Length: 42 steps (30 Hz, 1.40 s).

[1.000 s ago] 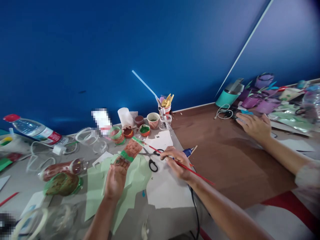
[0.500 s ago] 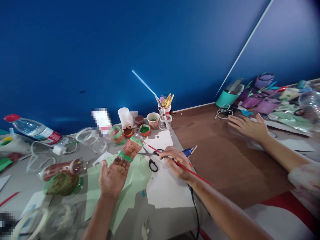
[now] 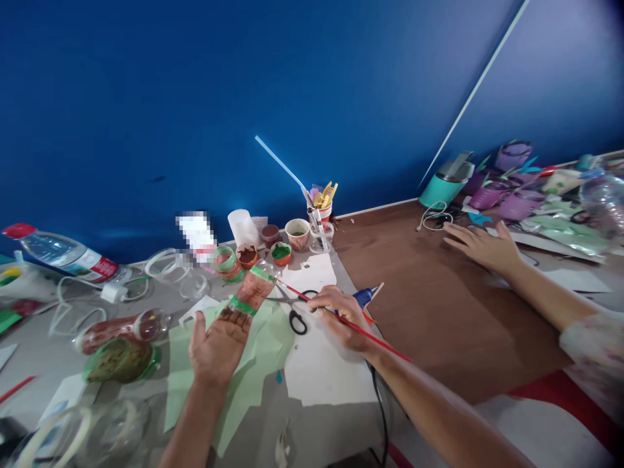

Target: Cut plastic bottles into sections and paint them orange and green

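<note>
My left hand (image 3: 220, 348) is palm up, with its fingertips at the lower end of a painted plastic bottle (image 3: 253, 290) that it holds up. The bottle is brown in the middle with green bands, and its far end is clear. In my right hand (image 3: 341, 315) is a thin red paintbrush (image 3: 374, 338), pinched between thumb and fingers. Its tip reaches the bottle's upper right side; contact is hard to tell. Beneath lie black-handled scissors (image 3: 298, 322), green paper (image 3: 244, 396) and white paper (image 3: 322, 377).
Behind the bottle stand a green paint cup (image 3: 281, 253), a brown paint cup (image 3: 247, 255) and a paper cup (image 3: 297, 235). Left are a water bottle (image 3: 68, 255) and a brown painted bottle (image 3: 114, 331). A blue glue gun (image 3: 363, 298) lies right. Another person's hand (image 3: 487, 247) rests farther right.
Both hands keep nearly the same pose around the bottle and brush. The whole view has shifted slightly, with things sitting a little further left.
</note>
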Available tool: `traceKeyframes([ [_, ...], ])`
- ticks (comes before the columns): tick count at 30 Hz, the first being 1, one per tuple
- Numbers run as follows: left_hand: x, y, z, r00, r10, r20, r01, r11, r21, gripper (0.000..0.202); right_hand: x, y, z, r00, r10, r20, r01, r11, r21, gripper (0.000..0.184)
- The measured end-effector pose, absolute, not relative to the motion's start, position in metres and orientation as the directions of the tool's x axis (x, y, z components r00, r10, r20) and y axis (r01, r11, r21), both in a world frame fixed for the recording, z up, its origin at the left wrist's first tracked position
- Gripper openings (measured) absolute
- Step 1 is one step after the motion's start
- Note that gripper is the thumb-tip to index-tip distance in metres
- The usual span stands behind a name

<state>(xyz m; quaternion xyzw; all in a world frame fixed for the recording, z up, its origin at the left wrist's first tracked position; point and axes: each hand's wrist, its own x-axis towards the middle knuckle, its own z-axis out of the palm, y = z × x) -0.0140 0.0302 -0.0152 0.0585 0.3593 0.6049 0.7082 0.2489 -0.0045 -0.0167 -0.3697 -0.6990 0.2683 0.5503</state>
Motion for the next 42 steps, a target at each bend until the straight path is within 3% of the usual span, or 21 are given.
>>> traceKeyframes([
  [7, -0.016, 0.031, -0.022, 0.037, 0.922, -0.385, -0.812, 0.253, 0.526, 0.063, 0.251, -0.004, -0.014, -0.050, 0.810, 0.584, 0.203, 0.581, -0.788, 0.022],
  [12, -0.010, 0.029, -0.023, 0.003, 0.940, -0.340, -0.775, 0.217, 0.594, 0.059, 0.249, -0.005, -0.010, -0.121, 0.809, 0.576, 0.202, 0.588, -0.783, 0.021],
  [18, -0.008, 0.030, -0.030, -0.032, 0.958, -0.284, -0.731, 0.171, 0.661, 0.053, 0.249, -0.005, -0.012, -0.025, 0.807, 0.590, 0.155, 0.586, -0.795, 0.018],
  [25, 0.000, 0.024, -0.040, -0.066, 0.987, -0.144, -0.607, 0.075, 0.791, 0.046, 0.247, -0.005, -0.015, -0.088, 0.825, 0.558, 0.196, 0.563, -0.803, 0.017],
  [32, 0.002, 0.022, -0.041, -0.102, 0.992, -0.068, -0.543, 0.002, 0.839, 0.045, 0.248, -0.005, -0.012, 0.007, 0.814, 0.581, 0.157, 0.573, -0.804, 0.019],
  [42, -0.005, 0.017, -0.052, -0.100, 0.995, -0.016, -0.530, -0.040, 0.847, 0.014, 0.249, -0.004, -0.019, 0.009, 0.830, 0.557, 0.123, 0.552, -0.824, 0.017],
])
